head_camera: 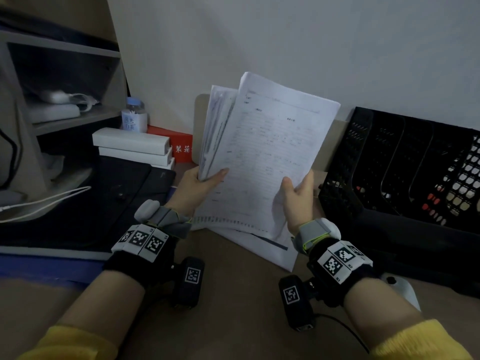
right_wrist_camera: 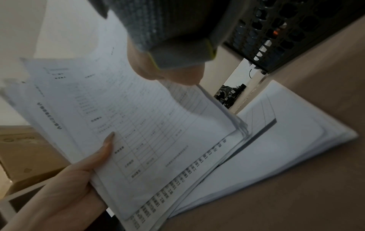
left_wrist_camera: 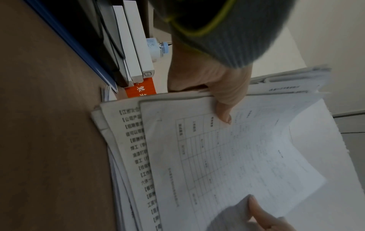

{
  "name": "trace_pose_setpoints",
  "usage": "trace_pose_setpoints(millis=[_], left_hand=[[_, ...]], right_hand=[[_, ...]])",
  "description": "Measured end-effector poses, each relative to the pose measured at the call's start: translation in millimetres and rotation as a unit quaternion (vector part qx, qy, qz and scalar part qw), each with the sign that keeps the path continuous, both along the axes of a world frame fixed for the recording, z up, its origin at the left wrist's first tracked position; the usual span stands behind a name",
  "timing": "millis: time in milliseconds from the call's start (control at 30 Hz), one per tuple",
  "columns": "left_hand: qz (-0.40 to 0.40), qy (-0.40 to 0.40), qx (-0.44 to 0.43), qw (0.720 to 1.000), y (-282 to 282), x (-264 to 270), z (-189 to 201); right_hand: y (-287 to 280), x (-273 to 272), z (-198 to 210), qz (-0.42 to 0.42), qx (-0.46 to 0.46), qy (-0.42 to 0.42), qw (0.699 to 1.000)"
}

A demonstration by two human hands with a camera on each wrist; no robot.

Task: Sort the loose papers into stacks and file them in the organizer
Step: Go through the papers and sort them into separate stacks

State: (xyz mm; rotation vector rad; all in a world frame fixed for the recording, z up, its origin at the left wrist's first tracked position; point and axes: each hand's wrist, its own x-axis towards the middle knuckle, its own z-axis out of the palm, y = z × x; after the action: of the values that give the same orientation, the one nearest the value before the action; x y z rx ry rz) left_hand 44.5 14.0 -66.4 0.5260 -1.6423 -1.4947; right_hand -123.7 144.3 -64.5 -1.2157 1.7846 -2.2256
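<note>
Against the wall, right of the papers [head_camera: 270, 152] both hands [head_camera: 197, 188] [head_camera: 298, 201] grip with curled fingers, stands the black organizer [head_camera: 405, 165]; white boxes [head_camera: 132, 146] and a bottle [head_camera: 134, 115] sit left.

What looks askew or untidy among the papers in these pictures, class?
The papers on the desk lie fanned, with edges and corners out of line. The sheets gripped by the left hand and right hand splay apart at the top.

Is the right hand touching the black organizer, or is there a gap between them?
Apart. In the head view the right hand grips the held papers, and desk surface shows between it and the black organizer.
</note>
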Motion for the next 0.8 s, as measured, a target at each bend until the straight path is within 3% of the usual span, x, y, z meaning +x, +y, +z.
trace_pose_setpoints(millis=[200, 400, 633, 800], left_hand=[[0.0, 0.034, 0.039, 0.999, 0, 0, 3], [0.014, 0.032, 0.05, 0.998, -6, 3, 3], [-0.054, -0.056, 0.061, 0.995, -14, 5, -9], [-0.026, -0.013, 0.07, 0.997, -9, 8, -1]], right_hand=[[-4, -5, 0, 0.056, 0.062, -0.018, 0.996], [-6, -6, -6, 0.058, 0.129, -0.014, 0.99], [-9, -6, -2, 0.035, 0.034, -0.013, 0.999], [-9, -9, 4, -0.012, 0.0, 0.024, 1.0]])
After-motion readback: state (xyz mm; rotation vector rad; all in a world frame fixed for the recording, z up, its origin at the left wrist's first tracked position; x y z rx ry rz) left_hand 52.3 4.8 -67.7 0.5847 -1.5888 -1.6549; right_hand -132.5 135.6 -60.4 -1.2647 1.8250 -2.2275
